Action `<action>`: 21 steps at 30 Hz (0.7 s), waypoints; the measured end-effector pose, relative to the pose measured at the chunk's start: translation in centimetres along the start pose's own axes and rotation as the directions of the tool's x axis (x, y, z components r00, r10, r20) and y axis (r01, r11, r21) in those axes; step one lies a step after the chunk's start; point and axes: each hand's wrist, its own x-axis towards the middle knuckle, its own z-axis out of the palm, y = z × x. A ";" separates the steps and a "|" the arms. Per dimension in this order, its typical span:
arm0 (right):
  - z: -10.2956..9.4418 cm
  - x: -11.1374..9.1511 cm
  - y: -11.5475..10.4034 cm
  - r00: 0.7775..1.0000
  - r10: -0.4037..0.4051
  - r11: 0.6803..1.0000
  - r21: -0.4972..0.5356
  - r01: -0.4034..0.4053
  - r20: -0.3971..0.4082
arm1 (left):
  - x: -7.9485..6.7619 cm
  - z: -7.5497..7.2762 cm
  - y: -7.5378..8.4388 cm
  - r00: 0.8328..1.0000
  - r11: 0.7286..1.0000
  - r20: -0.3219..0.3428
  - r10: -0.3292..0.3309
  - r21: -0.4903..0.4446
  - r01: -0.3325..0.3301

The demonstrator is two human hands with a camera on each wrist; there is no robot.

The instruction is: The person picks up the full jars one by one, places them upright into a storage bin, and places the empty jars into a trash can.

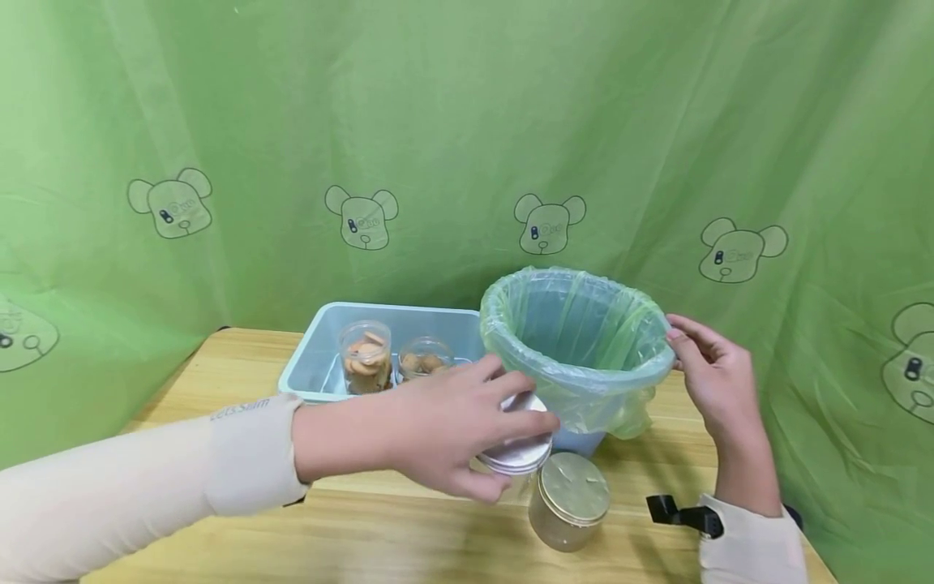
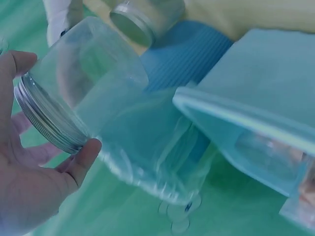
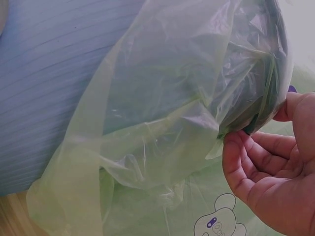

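Note:
My left hand (image 1: 467, 430) grips a clear jar (image 2: 103, 64) by its silver screw lid (image 1: 521, 456), fingers and thumb spread round the lid's edge. The see-through jar shows no contents. It is in front of a blue bin (image 1: 580, 441) lined with a thin green plastic bag (image 1: 565, 376), which is folded over the rim. On the bin's far right side, my right hand (image 1: 721, 389) pinches the bagged rim between thumb and fingers. In the right wrist view the bag (image 3: 157, 128) hangs loose down the ribbed wall.
A second clear jar with a gold-toned lid (image 1: 575, 487) stands on the wooden table (image 1: 379, 527), close in front of the bin. Left of the bin sits a light blue basket (image 1: 310, 357), holding a tall jar of cookies (image 1: 366, 365) and a shorter jar (image 1: 423, 361). Green cloth (image 1: 452, 122) hangs behind.

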 end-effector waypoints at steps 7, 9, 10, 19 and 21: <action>0.0 -0.1 0.0 1.000 0.005 1.000 -0.005 -0.005 0.007 | 0.0 -2.8 -2.2 1.000 0.989 -0.013 0.026 -0.146 -0.028; 0.0 -0.1 0.0 1.000 0.004 1.000 -0.010 -0.004 0.010 | 0.0 -3.4 -2.9 0.999 0.983 -0.001 0.033 -0.182 -0.033; -0.1 -0.1 0.0 1.000 0.002 1.000 -0.007 -0.001 0.011 | 0.0 -3.7 -3.3 0.999 0.980 0.002 0.038 -0.196 -0.037; -0.1 -0.1 0.0 1.000 0.004 1.000 -0.009 -0.004 0.013 | -0.1 -6.4 -6.2 0.999 0.964 0.037 -0.001 -0.266 0.011; 0.0 -0.1 0.0 1.000 0.003 1.000 -0.007 -0.003 0.010 | -0.1 -7.0 -6.9 0.999 0.963 0.049 -0.011 -0.269 0.024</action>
